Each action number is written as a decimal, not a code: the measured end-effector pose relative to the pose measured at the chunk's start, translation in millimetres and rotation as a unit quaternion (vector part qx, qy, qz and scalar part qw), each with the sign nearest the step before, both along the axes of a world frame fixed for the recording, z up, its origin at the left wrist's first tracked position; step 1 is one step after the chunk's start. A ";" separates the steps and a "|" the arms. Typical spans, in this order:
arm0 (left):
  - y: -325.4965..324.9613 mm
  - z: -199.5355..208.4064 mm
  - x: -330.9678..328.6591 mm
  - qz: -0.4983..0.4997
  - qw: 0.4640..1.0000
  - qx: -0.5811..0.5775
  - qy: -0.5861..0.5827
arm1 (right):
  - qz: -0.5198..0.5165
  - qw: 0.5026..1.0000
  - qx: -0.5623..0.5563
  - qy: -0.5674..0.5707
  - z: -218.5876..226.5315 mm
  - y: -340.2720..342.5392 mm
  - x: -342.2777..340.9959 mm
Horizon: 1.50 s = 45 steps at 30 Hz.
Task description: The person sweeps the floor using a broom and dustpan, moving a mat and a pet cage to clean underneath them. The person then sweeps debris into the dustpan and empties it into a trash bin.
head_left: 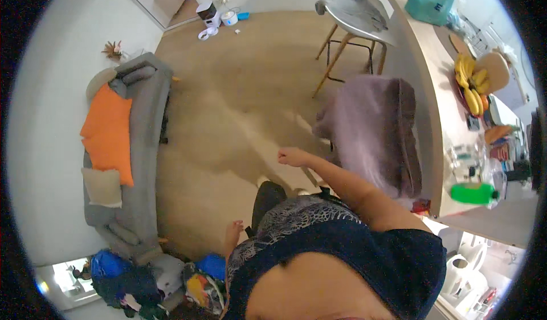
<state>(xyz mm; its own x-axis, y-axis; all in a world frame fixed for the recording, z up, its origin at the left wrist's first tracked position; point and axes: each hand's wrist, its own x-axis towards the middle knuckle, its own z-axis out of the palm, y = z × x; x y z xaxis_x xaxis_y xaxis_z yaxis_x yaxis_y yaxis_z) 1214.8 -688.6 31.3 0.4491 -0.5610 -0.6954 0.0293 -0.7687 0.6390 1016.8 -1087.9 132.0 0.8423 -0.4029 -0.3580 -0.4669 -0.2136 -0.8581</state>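
My right hand (292, 157) is held out in front of my body over the wooden floor (228, 98), its fingers curled in and nothing seen in them. To its right, a chair is covered by a mauve cloth (376, 132); the hand is apart from it. My left hand (234, 229) hangs low beside my left hip, partly cut off by my body. Its fingers look loosely apart, and I see nothing held there.
Along the left wall stands a grey sofa (145, 149) with orange cushions (108, 126). A tall stool (347, 29) and a long counter (436, 120) with bananas (470, 83) and a green bottle (473, 193) are at right. A white pet feeder (209, 15) sits at the far wall; bags (122, 280) lie lower left.
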 end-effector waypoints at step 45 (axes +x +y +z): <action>-1608.0 19.0 301.1 -0.608 0.771 0.145 -0.123 | -0.637 0.740 0.150 -0.156 77.5 -1184.9 19.7</action>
